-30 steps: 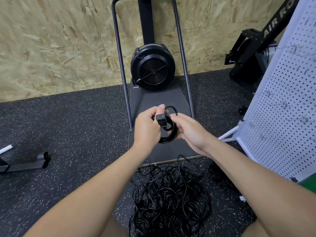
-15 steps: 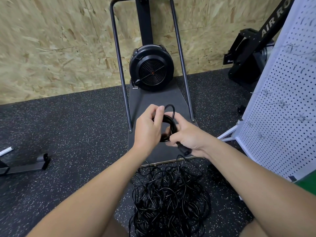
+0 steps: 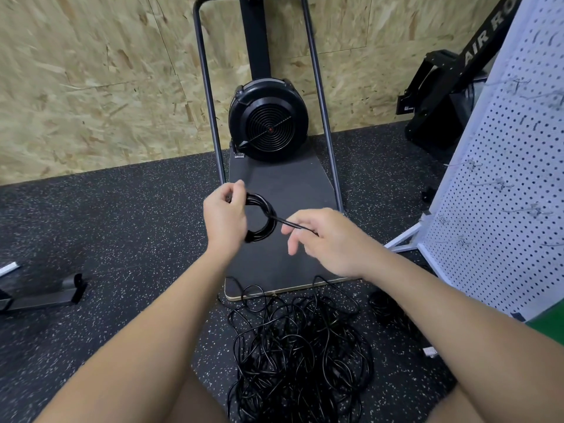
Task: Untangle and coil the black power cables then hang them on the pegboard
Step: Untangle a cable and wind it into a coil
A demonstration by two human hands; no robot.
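— What have your hands got?
— My left hand (image 3: 225,217) grips the coiled cable (image 3: 263,217), fingers curled round its left side. My right hand (image 3: 328,239) pinches the loose end just right of the coil.
— And the rest?
— The tangled cables (image 3: 300,346) lie on the floor below my hands; the pegboard (image 3: 512,178) stands right of my right hand.

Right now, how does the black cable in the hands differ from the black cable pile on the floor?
The black coiled cable is wound into a neat round loop; the black tangled cable pile is a loose, sprawling knot. The coil is held up by the left hand, with the right hand pinching its tail; the pile lies untouched on the speckled rubber floor. The coil looks far smaller. Both are thin black cord.
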